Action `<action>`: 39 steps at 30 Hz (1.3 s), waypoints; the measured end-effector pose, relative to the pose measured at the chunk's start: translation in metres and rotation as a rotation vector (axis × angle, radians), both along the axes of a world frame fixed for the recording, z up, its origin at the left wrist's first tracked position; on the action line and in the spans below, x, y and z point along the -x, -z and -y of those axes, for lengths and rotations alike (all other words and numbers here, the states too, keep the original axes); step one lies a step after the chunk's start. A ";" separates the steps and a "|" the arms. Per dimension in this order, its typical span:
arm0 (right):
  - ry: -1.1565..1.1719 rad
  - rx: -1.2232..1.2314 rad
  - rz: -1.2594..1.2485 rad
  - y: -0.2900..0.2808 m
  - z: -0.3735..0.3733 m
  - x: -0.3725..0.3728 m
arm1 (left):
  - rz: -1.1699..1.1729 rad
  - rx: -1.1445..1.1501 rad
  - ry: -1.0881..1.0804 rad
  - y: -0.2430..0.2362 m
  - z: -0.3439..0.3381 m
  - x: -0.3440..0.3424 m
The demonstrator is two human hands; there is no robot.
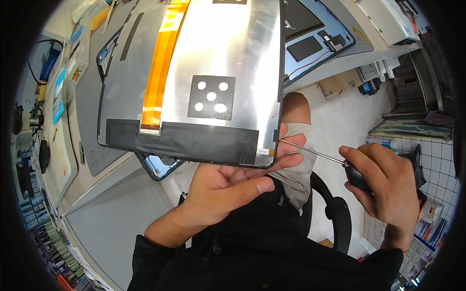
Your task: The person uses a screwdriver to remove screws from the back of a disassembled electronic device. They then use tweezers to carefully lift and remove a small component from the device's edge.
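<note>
A tablet display panel [252,92] is raised in front of me, its silver metal back facing up. An orange ribbon cable [161,72] runs down it to a strip of black tape [199,143] along the near edge. My left hand [218,186] holds that edge from underneath, thumb in front and fingertips reaching past the right corner. In my right hand [388,182] is a screwdriver [318,153] with a thin metal shaft and dark handle. Its tip meets the panel's right edge near the corner; the exact contact is too small to make out.
Behind the panel, an opened blue tablet housing [305,48] lies on the grey mat [90,131] of the workbench, with parts and a thin red wire inside. A black chair armrest [335,213] is at my right. The bench's left side carries packages and tools.
</note>
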State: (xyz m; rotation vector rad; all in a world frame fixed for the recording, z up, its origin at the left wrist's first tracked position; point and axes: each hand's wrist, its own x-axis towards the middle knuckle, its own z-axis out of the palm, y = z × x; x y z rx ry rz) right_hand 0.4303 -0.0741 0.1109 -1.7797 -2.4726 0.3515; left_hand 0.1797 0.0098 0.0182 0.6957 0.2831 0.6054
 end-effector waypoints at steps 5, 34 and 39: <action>0.002 -0.007 0.017 0.004 -0.001 -0.003 | -0.121 0.027 -0.085 -0.006 0.003 -0.003; 0.041 -0.010 -0.085 0.011 0.012 0.000 | -0.071 -0.027 0.170 -0.006 0.000 0.000; 0.020 -0.009 -0.062 0.008 0.010 0.001 | -0.079 -0.023 0.169 -0.008 -0.001 -0.001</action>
